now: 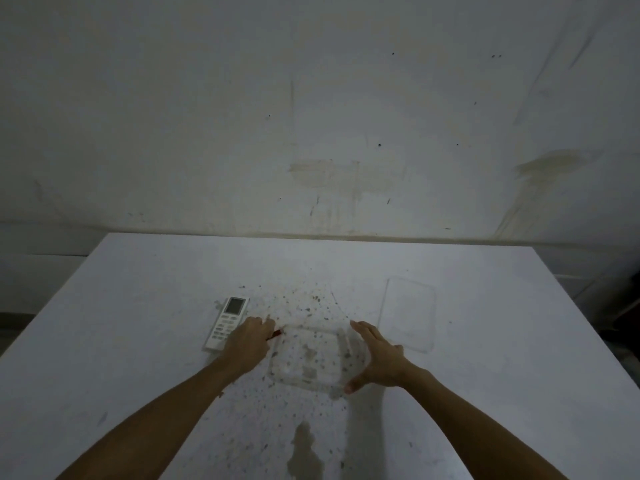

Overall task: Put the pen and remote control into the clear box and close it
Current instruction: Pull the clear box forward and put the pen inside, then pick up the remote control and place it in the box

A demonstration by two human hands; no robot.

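A clear box (317,358) sits open on the white table (138,306), hard to see against the stained top. My right hand (375,358) rests against its right side, fingers spread. Its clear lid (408,313) lies flat to the right, apart from the box. A white remote control (227,322) with a small screen lies left of the box. My left hand (247,341) covers the remote's near right corner, and its fingers are closed on a red pen (276,334) whose tip pokes out toward the box's left rim.
The tabletop is speckled with dark spots around the box, and a larger stain (304,452) lies near me. A stained wall (311,116) stands right behind the table's far edge.
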